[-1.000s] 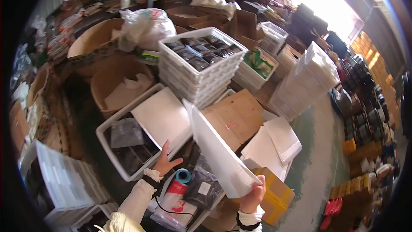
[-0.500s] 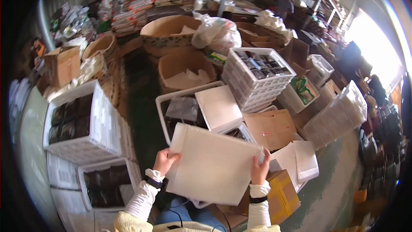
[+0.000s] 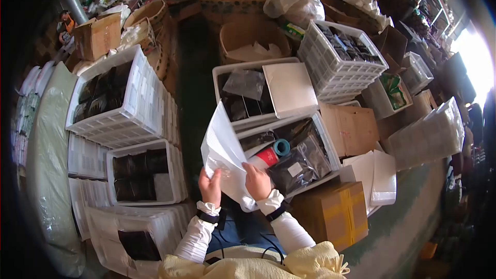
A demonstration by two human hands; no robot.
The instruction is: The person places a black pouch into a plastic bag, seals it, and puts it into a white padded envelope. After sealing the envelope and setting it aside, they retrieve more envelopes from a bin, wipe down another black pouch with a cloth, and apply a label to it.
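In front of me is a flat white padded sheet (image 3: 221, 142), tilted up so that its narrow side faces me. My left hand (image 3: 210, 187) is closed on its lower left part, where clear film looks crumpled. On its right edge, my right hand (image 3: 257, 181) is closed too, fingers curled. Just beyond lies a white crate (image 3: 326, 139) holding dark items in clear plastic bags (image 3: 305, 160). A roll with a teal core and a red and white label (image 3: 273, 154) rests among them. The sheet covers the crate's left end.
Behind stands another crate (image 3: 240, 123) with a white panel (image 3: 291, 89) across its right side. Stacked crates (image 3: 147, 98) of dark packs rise at left, and more (image 3: 330, 67) at back right. A taped carton (image 3: 330, 212) sits at my right. A person (image 3: 66, 23) is far left.
The sheet has swung from lying broad and flat to standing tilted, further left. My right hand has moved left, closer to my left hand. The crate with the roll is now uncovered.
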